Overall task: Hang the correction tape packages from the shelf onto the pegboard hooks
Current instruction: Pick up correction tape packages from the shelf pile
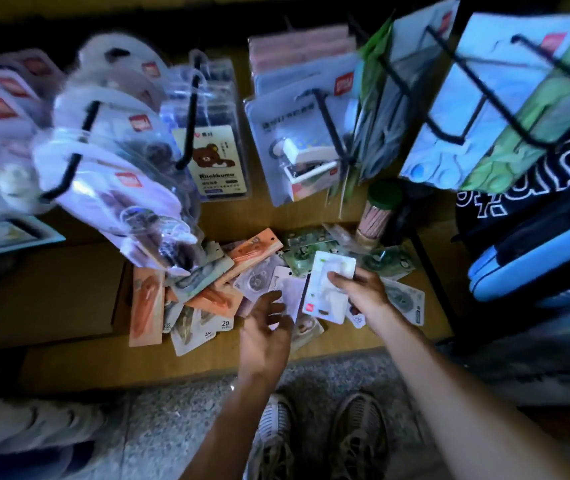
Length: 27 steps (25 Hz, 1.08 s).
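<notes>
The step in hand looks like picking up: the right hand pinches a white correction tape package by its right edge, thumb on the face, and holds it just above the heap of loose packages scattered on the wooden shelf. The left hand hovers just left of it over the pile, fingers loosely spread and holding nothing. Orange, green and white packs lie overlapping there, so most of the job seems undone. Farther off, black pegboard hooks already carry other blister packs, and a hook to the left holds clear cardholder packs. Next, the held package probably has to be raised and turned so that its hang hole, which I cannot make out, lines up with a hook tip.
</notes>
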Tool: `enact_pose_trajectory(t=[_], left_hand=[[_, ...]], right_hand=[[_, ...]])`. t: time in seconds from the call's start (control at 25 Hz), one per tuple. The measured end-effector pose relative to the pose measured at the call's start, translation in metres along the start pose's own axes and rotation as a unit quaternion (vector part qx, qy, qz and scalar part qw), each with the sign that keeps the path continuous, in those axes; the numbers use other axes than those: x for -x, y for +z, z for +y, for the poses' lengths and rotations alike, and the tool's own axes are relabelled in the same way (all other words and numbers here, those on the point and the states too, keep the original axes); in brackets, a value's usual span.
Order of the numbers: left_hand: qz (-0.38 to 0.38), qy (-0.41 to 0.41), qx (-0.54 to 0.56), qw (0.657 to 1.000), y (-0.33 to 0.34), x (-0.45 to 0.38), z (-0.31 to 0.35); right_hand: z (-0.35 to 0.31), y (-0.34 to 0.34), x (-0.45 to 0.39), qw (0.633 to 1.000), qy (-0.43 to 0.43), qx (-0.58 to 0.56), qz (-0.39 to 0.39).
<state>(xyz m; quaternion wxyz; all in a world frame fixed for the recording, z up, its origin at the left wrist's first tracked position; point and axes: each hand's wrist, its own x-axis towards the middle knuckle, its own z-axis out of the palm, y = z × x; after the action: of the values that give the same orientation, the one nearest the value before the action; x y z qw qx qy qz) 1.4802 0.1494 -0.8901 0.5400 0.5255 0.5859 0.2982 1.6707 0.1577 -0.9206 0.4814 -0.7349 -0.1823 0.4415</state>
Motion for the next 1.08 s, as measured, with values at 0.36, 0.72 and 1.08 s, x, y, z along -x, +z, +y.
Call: enact_pose_trajectory(t=[0.36,0.72,1.08], left_hand=[[-0.078,-0.013,0.152,0.985,-0.002,0.079,0.102],[-0.151,0.149,0.179,0.961,-0.025,0.151,0.201],[-0.207,0.251,0.185,0.927,0.026,0.193,0.326]], right_hand=[[-0.060,-0.042,0.163,0.955,0.004,-0.283,-0.084],[-0.113,-0.132,0.256,0.962,-0.160,-0.150,-0.160],[-0.240,-0.182,0.306,0.895,-0.340,-0.280,-0.076]])
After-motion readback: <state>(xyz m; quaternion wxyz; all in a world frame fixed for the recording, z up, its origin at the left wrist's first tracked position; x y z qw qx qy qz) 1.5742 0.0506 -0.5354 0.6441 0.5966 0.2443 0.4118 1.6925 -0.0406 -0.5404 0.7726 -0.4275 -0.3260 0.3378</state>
